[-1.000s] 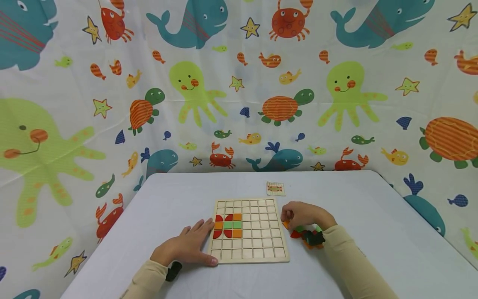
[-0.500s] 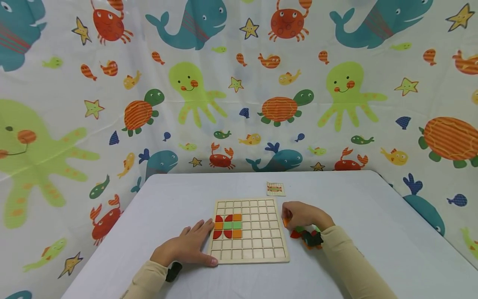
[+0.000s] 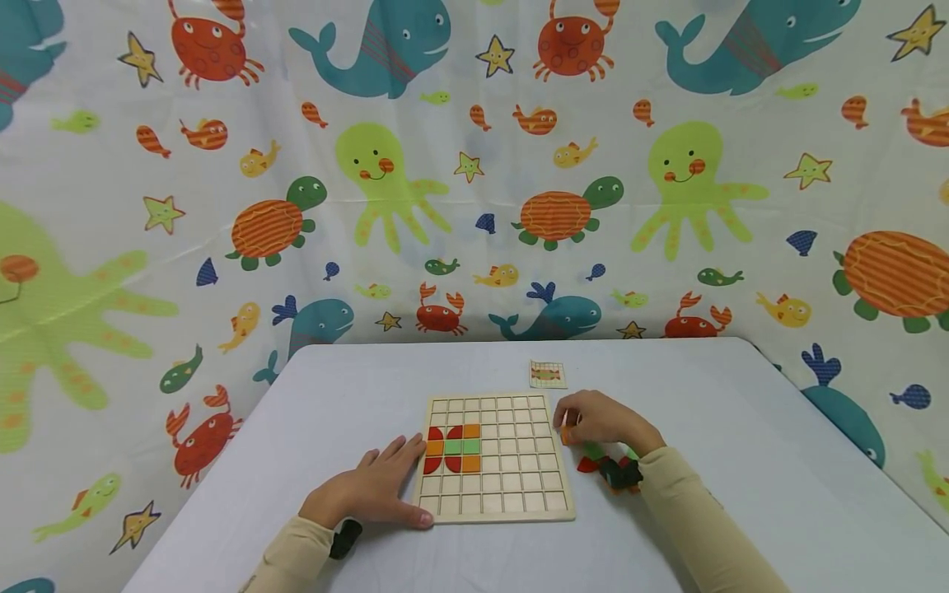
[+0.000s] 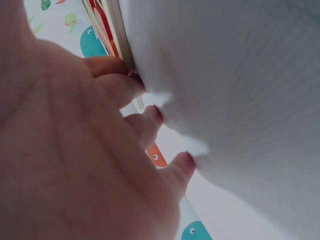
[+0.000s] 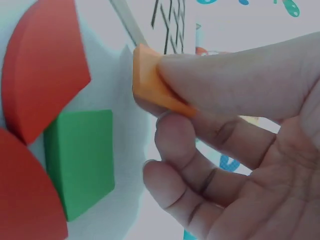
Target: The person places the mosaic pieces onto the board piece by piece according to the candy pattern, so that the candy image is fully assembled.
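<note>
My right hand (image 3: 606,418) pinches an orange block (image 5: 146,80) just right of the board (image 3: 492,502). My left hand (image 3: 366,492) has its fingers (image 3: 410,459) wide apart, touching the left edge. I'd hold the board still and pinch softly, with the orange block flat.

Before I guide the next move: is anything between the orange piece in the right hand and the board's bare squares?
Nothing visible except the board's rim. The right hand pinches the orange piece just outside the board's right edge; the left hand rests at the opposite edge; loose pieces lie off the board.
</note>
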The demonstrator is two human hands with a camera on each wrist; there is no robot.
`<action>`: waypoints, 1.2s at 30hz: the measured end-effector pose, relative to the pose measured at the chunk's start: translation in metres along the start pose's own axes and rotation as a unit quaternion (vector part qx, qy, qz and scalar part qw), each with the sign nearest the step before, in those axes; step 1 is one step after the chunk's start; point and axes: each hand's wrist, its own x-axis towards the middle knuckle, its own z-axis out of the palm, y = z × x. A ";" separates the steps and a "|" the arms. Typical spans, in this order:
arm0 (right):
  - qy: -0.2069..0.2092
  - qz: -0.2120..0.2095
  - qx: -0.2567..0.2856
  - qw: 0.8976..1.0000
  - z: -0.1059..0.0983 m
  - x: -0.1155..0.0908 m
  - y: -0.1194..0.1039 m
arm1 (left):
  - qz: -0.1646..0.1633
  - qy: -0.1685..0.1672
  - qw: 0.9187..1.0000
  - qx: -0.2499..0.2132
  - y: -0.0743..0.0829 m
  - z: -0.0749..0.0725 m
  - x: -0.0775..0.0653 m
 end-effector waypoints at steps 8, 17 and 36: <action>0.037 0.013 0.064 0.997 -0.002 0.002 0.000 | 0.003 0.000 1.000 0.000 0.002 -0.001 -0.001; 0.099 0.030 0.137 0.985 0.003 0.007 -0.002 | 0.002 0.002 1.000 0.000 0.002 0.001 -0.001; 0.216 0.094 0.331 0.914 0.021 0.023 -0.024 | -0.008 0.001 1.000 0.003 0.002 0.001 -0.001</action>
